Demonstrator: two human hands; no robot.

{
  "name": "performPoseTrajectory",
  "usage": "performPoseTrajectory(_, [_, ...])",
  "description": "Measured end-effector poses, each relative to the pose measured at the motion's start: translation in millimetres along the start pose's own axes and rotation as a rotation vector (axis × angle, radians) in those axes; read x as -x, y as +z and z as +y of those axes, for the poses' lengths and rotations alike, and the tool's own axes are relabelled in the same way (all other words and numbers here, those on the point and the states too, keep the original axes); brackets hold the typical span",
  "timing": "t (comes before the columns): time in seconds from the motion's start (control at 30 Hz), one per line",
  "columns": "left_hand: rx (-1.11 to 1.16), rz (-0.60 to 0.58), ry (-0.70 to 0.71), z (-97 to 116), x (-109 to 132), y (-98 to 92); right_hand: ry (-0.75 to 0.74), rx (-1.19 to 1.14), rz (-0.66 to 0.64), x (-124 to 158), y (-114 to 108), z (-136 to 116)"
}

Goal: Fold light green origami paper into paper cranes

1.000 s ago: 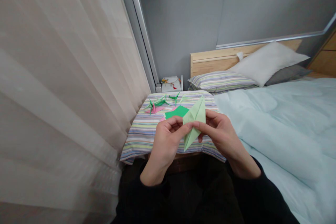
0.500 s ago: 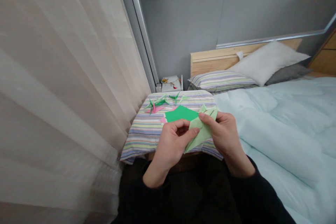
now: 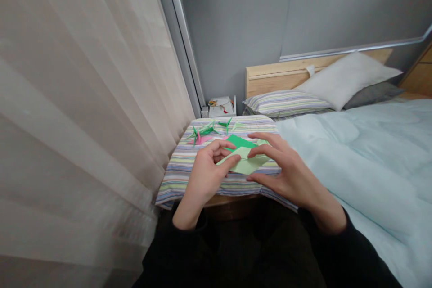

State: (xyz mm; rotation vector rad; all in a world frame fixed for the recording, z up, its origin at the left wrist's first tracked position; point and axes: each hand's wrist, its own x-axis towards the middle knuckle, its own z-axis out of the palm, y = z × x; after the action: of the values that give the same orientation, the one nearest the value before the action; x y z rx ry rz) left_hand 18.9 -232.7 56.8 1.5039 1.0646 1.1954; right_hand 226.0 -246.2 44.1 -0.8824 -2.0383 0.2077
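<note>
A folded light green paper (image 3: 249,166) is held low over a small table with a striped cloth (image 3: 182,177). The thumb and fingers of my left hand (image 3: 209,165) pinch its left end. My right hand (image 3: 281,162) is at its right side with thumb and fingers spread, a fingertip touching or just over the paper's upper face. Behind the paper lies a dark green sheet (image 3: 239,141), partly hidden. Several folded green pieces (image 3: 206,129) and a pink one (image 3: 200,138) are at the back left of the cloth.
On the right is a bed with a pale blue quilt (image 3: 367,157), a striped pillow (image 3: 286,102) and a white pillow (image 3: 351,76). A pale curtain (image 3: 101,99) hangs along the left. Behind the table is a white nightstand (image 3: 221,107) with small items.
The light green paper has turned flatter and moved slightly left and down towards the cloth. My right hand has loosened its pinch and spread its fingers. My left hand has shifted left with the paper.
</note>
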Motion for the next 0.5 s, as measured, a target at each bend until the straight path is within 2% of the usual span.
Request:
performPoseTrajectory(0.1, [0.02, -0.024, 0.037, 2, -1, 0.5, -0.01, 0.002, -0.104, -2, 3, -4])
performPoseTrajectory(0.17, [0.025, 0.009, 0.077, 2, 1, 1.7, -0.005, -0.048, -0.108, -5, 6, -4])
performPoseTrajectory(0.27, [0.087, 0.062, 0.145, 0, 7, 3.9, -0.003, -0.087, -0.038, -7, 8, -4])
performPoseTrajectory(0.4, [0.199, -0.017, 0.144, -7, 15, 6.8, -0.01, -0.106, 0.066, -7, 7, -3])
performPoseTrajectory(0.5, [0.162, -0.043, 0.16, -8, 15, 7.3, -0.019, -0.133, 0.081, -7, 5, -3])
